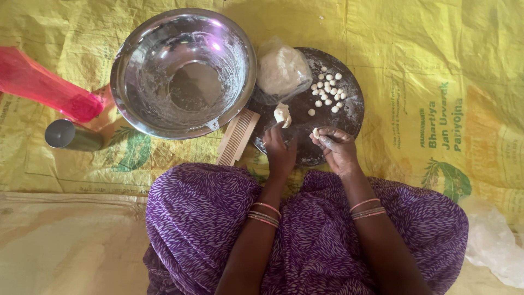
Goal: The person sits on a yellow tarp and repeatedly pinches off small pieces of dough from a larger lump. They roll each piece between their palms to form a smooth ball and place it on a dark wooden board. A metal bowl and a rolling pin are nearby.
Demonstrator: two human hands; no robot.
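Left hand: pinches a dough lump over the dark round plate
Right hand: fingers closed on a small dough ball
Handling: dough looks soft, light, sticky; best pinched gently at its edge
Packaging: bagged dough at the plate's top left; yellow printed sack beneath, green lettering at right
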